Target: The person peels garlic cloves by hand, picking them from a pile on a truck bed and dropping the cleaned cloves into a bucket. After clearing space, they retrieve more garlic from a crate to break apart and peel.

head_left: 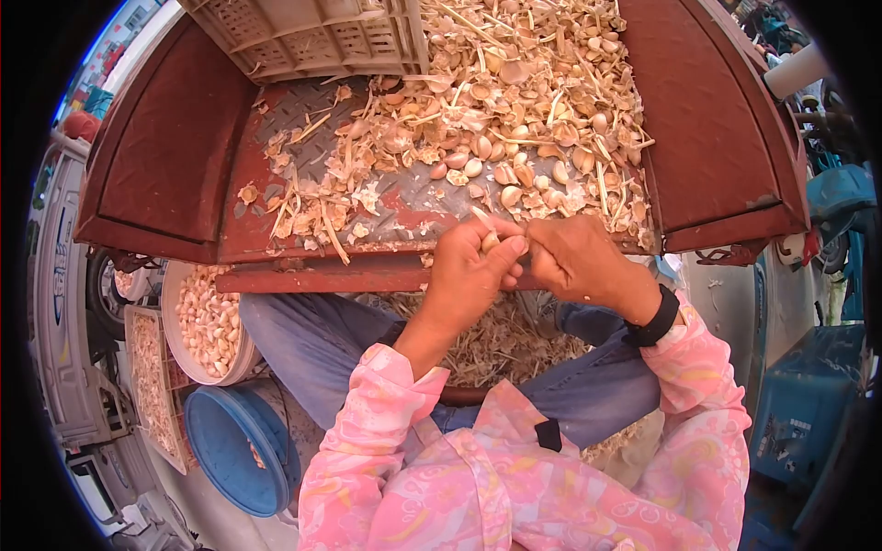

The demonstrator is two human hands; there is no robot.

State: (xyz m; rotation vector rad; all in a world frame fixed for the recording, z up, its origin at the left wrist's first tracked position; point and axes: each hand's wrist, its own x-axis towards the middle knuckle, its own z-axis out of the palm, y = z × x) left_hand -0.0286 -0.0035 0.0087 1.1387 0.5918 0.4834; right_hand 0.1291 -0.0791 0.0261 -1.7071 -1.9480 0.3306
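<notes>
My left hand (473, 262) is closed around a garlic clove (490, 242) near the front edge of the red metal bed (404, 216). A pale pointed tip, perhaps a blade or a clove end, sticks up above its fingers. Right beside it, my right hand (574, 262) has its fingers curled in and touching the left fingertips; what it grips is hidden. Beyond both hands, loose garlic cloves (510, 196) lie among a heap of dry skins and stalks (542, 101).
A plastic crate (322, 41) stands at the back left of the bed. At lower left are a white bucket of peeled cloves (209, 321), a blue bucket (225, 450) and a crate of garlic (152, 376). More skins (487, 344) lie between the legs.
</notes>
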